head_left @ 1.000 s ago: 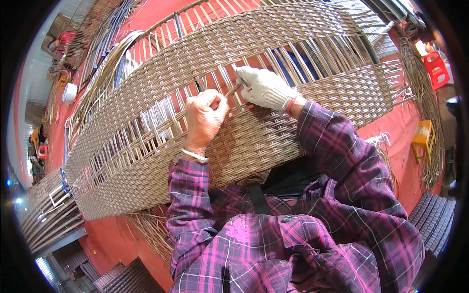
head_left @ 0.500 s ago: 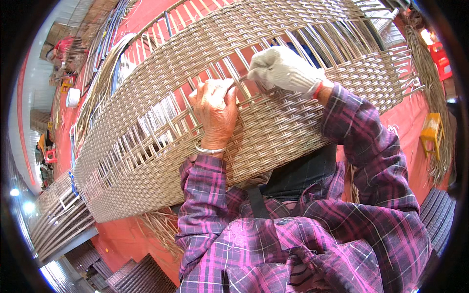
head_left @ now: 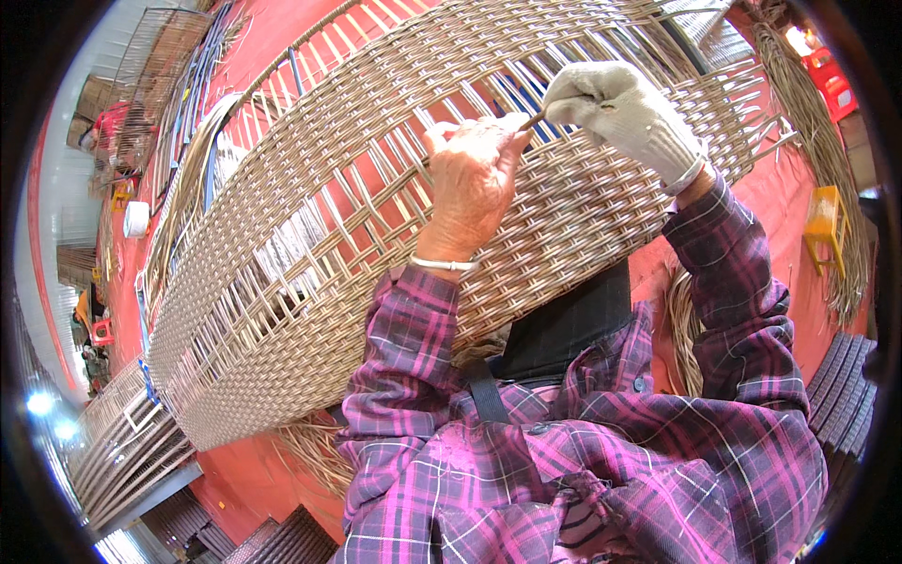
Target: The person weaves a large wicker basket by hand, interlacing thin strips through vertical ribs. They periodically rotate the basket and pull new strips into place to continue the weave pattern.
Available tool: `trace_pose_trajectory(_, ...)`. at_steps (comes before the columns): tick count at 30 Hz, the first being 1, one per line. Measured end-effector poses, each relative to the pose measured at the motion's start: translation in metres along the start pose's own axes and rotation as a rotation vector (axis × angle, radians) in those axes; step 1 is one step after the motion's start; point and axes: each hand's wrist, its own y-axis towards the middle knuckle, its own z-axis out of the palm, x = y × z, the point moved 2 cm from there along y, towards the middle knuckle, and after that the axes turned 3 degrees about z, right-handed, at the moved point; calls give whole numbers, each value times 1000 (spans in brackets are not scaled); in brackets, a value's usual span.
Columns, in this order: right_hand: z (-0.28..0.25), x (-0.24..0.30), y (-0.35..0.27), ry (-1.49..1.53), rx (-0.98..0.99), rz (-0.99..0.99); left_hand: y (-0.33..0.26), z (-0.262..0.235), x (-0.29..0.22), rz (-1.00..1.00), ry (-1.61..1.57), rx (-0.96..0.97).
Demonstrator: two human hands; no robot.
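A large curved panel of woven brown wicker (head_left: 583, 202) lies across in front of me, with a long unwoven gap of bare stakes (head_left: 357, 207) along its middle. Bare but for a white band at the wrist, my left hand (head_left: 470, 179) is closed over the gap, thumb and forefinger pinched together. My right hand (head_left: 625, 117), in a white knitted glove, is closed to the right and slightly farther away. A short length of brown wicker strand (head_left: 534, 120) runs between both sets of fingertips. Its remainder is hidden by the hands and the weave.
Bundles of loose strands (head_left: 817, 169) hang at the right, near a yellow stool (head_left: 827, 230) and a red plastic stool (head_left: 829, 83). A white roll (head_left: 136, 219) stands at the left on the red floor (head_left: 254, 479). Dark woven pieces (head_left: 282, 540) lie at lower left.
Both hands have moved right along the gap, the gloved one also away from me and farther from the left. The strand between them now shows. The panel has shifted slightly.
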Motion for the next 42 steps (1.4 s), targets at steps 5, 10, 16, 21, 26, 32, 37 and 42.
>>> trace_pose_trajectory(5, 34, 2, 4, 377, 34, 166, -10, -20, 10, -343, -390, -112)
trace_pose_trajectory(10, 81, -19, 33, -302, 166, -99, -44, -54, 24, -566, -152, -18)
trace_pose_trajectory(16, 90, -25, 53, -502, 335, -64, -34, -13, 21, -161, 335, 34)
trace_pose_trajectory(21, 80, -23, 52, -326, 513, 130, -38, -23, 26, -389, 95, -85)
trace_pose_trajectory(26, 84, -28, 52, -379, 466, 116, -41, -41, 19, -319, 213, 25)
trace_pose_trajectory(32, 84, -26, 51, -388, 416, -70, -25, -8, 31, -396, 144, 7)
trace_pose_trajectory(37, 69, -23, 47, 65, 405, 241, -42, -7, 36, -486, -139, -186)
trace_pose_trajectory(42, 26, -25, 38, -107, 92, 88, -39, -5, 30, -267, 8, -218)
